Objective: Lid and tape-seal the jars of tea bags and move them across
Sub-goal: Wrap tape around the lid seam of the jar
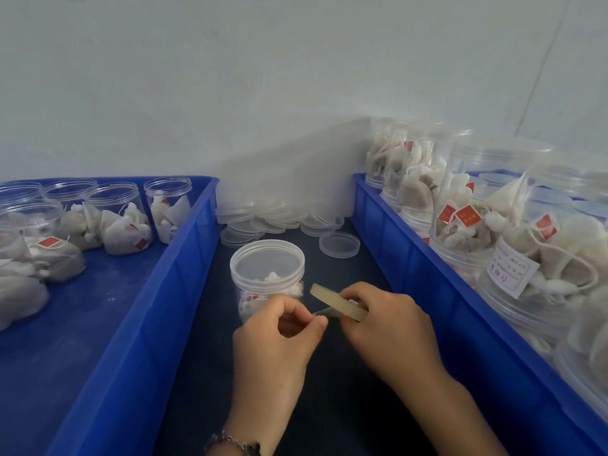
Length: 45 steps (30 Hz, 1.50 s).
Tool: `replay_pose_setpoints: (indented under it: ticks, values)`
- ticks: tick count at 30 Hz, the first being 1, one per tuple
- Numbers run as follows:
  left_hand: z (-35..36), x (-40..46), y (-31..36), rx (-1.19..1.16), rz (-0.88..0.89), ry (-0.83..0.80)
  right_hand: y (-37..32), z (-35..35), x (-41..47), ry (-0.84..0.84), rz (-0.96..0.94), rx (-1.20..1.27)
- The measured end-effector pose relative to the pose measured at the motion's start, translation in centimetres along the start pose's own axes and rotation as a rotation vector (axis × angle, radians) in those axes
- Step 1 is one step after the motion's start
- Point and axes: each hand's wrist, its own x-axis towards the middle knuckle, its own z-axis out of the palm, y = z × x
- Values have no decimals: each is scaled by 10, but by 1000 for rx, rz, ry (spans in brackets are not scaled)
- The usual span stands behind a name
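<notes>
Plain pale grey-white wall [230, 77] filled the back, evenly lit; thin diagonal line [539, 70] crossed its right side. Dark bench [329, 373] surface below.

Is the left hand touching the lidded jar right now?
Cannot tell. In the head view the left hand overlaps the lidded jar, while pinching the tape end; no contact or gap shows.

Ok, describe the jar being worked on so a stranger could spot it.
Between the two blue plastic crates lies a dark strip of table. The clear plastic jar of tea bags stands there alone, just beyond the hands, and unlike the open jars in the left crate it is lidded.
</notes>
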Motion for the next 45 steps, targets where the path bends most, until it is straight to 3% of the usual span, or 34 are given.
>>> replay_pose_setpoints:
  ticks: [6,20,27,31,33,36,41,45]
  values:
    - [-3,-1,2,48,45,-7,1,1,0,-19,9,-16]
    - [-4,-1,1,-61,-130,-101,12,-3,5,-11,81,0]
    - [-4,-2,2,-40,-112,-41,16,-1,6,8,122,8]
    - [-14,5,6,-163,-142,35,21,-4,8,136,180,153]
    - [-16,8,5,-239,-185,44,21,-4,8,114,173,136]
    - [-12,6,1,-165,-180,-8,19,-1,7,54,149,32]
    - [4,-1,-3,-98,-244,-251,18,-2,7,45,143,13]
    - [9,1,-9,-239,-312,-254,19,-2,8,36,124,3]
